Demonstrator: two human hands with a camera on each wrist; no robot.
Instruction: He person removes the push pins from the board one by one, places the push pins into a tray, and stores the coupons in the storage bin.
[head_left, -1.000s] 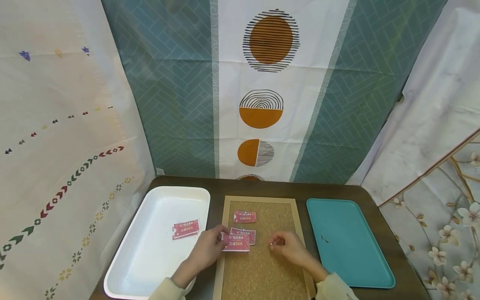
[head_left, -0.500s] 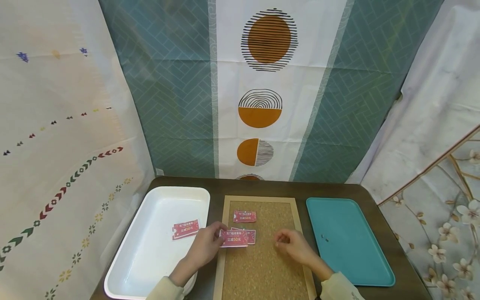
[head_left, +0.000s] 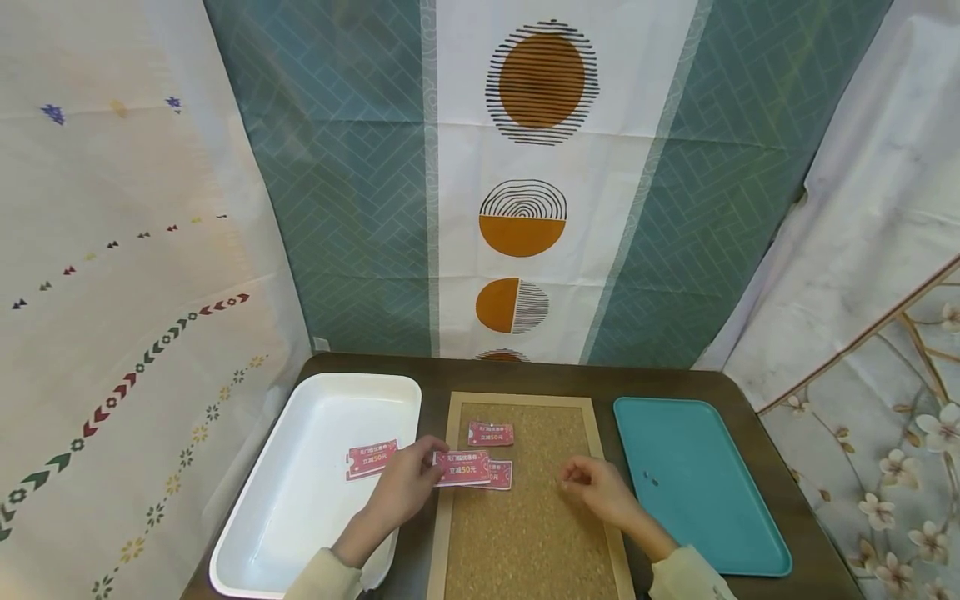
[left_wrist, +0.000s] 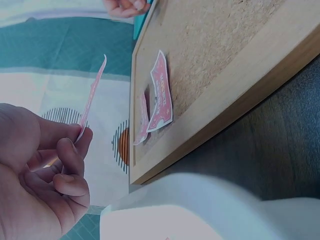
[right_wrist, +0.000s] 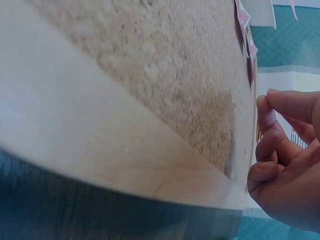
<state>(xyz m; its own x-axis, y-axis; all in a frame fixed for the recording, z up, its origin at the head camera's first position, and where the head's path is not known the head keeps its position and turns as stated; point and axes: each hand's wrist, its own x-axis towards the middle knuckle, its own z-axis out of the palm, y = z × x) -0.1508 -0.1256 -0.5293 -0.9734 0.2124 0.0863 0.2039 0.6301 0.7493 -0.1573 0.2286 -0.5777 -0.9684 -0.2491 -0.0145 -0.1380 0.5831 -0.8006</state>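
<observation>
My left hand (head_left: 405,483) pinches a pink coupon (head_left: 461,468) by its left edge, thumb against fingers. In the left wrist view this coupon (left_wrist: 92,97) is seen nearly edge-on, raised off the board. Two more pink coupons lie on the framed corkboard (head_left: 536,533): an upper coupon (head_left: 491,433), and a lower coupon (head_left: 501,475) partly covered by the held one. Over the board's right side hovers my right hand (head_left: 603,493). Its fingers are curled and the thumb meets the index fingertip (right_wrist: 265,110); whether something tiny sits between them cannot be seen.
A white tray (head_left: 255,533) stands left of the board with pink coupons (head_left: 372,458) lying in it. On the right lies a teal tray (head_left: 712,500) holding small dark bits (head_left: 651,478). Everything rests on a dark wooden table (head_left: 337,363), with fabric hanging behind.
My left hand has drawn the held coupon left and slightly up, uncovering more of the lower coupon's right end. My right hand has shifted a little to the right.
</observation>
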